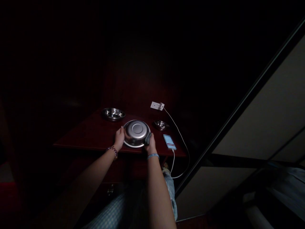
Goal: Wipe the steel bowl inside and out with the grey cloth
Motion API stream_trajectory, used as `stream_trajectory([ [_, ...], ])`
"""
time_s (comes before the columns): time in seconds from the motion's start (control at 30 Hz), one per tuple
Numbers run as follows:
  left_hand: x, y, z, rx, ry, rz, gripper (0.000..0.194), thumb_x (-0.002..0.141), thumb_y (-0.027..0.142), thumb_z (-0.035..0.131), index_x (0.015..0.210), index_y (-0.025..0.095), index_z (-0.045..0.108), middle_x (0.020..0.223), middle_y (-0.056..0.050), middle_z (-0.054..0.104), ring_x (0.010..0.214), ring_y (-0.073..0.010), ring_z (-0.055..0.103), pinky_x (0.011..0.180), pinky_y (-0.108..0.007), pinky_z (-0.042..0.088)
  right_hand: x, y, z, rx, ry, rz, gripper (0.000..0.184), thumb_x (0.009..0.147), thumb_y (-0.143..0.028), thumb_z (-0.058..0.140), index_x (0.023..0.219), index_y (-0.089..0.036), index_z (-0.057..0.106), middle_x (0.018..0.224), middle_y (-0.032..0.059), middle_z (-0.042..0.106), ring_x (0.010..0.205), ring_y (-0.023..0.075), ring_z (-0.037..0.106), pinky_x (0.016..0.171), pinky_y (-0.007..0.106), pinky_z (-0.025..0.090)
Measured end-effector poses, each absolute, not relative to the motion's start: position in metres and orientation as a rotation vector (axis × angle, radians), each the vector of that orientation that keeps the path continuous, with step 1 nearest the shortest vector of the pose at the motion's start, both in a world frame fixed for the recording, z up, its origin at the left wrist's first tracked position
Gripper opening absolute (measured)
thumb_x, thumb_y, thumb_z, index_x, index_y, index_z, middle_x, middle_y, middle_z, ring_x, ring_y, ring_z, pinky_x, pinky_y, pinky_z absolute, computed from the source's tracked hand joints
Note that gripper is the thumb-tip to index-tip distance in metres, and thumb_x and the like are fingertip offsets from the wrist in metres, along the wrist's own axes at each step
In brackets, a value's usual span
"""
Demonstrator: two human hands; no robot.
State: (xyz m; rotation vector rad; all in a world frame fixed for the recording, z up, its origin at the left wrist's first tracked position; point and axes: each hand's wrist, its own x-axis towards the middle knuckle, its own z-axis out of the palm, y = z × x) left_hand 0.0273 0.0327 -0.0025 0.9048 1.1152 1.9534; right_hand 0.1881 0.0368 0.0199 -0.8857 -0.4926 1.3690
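Note:
A steel bowl (136,132) is turned upside down over the near edge of a dark red table (90,135). My left hand (119,137) grips the bowl's left rim, fingers curled on it; a beaded bracelet is on that wrist. My right hand (150,143) is closed on a small grey cloth (148,137) pressed against the bowl's right side; a blue band circles that wrist.
Two more steel bowls stand upright on the table: a larger one (113,114) at the back left, a smaller one (161,125) at the right. A phone (169,142) lies at the right edge, cabled to a white wall socket (157,105). The surroundings are very dark.

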Motion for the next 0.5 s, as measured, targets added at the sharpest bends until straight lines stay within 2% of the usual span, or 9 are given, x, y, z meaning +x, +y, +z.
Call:
stream_trajectory([
  [0.2,0.029,0.033,-0.004,0.937,1.121,1.926,0.05,0.08,0.065,0.053,0.066,0.018,0.059,0.063,-0.002,0.06,0.067,-0.0172,0.055,0.067,-0.028,0.044,0.187,0.033,0.015,-1.016,-0.444,1.181,0.035,0.095,-0.044,0.05,0.08,-0.016,0.065,0.074,0.0059,0.073,0.073,0.0161,0.071,0.065,0.023,0.057],
  [0.33,0.028,0.034,-0.004,0.92,1.084,1.91,0.051,0.077,0.068,0.054,0.069,0.018,0.06,0.069,-0.004,0.064,0.069,-0.0183,0.057,0.07,-0.029,0.045,0.184,0.03,0.014,-1.09,-0.447,1.124,0.04,0.095,-0.049,0.047,0.08,-0.017,0.066,0.076,0.0074,0.073,0.082,0.0186,0.072,0.072,0.026,0.058],
  [0.5,0.029,0.031,0.0,0.898,1.008,1.939,0.049,0.076,0.066,0.059,0.079,0.018,0.065,0.083,-0.008,0.07,0.083,-0.0219,0.063,0.081,-0.032,0.048,0.185,0.033,0.008,-1.023,-0.518,1.13,0.045,0.098,-0.05,0.039,0.091,-0.017,0.068,0.078,0.0079,0.073,0.084,0.0193,0.072,0.076,0.029,0.059],
])
